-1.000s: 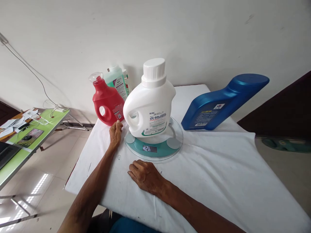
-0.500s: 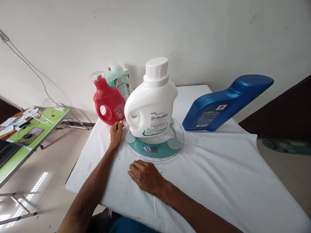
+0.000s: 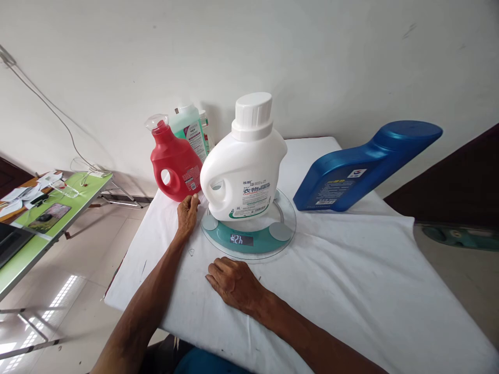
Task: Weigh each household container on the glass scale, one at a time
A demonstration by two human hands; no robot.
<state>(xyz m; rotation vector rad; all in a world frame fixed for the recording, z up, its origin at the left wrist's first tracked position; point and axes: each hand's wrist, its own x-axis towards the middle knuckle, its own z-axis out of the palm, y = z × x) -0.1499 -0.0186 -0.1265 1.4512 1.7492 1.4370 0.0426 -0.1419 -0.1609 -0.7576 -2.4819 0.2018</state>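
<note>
**Bare-armed, in dark and teal**

Bare at left hand (image 3: pixel 187 215) and right hand (image 3: pixel 231 281), bare up both forearms (image 3: pixel 156 291) too; lean in build, knobbly at the knuckles. Apparently dressed in dark cloth (image 3: pixel 160 357) and teal cloth (image 3: pixel 210 362), too cropped to identify as garments. Showing short pale strands (image 3: pixel 176 344) against the dark.

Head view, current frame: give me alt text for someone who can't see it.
A capped white jug stands on a round glass scale on a white-clothed table. The left hand rests by a red bottle, contact unclear; the right hand rests in front of the scale. A blue bottle stands at right, a green bottle behind the red one.
</note>
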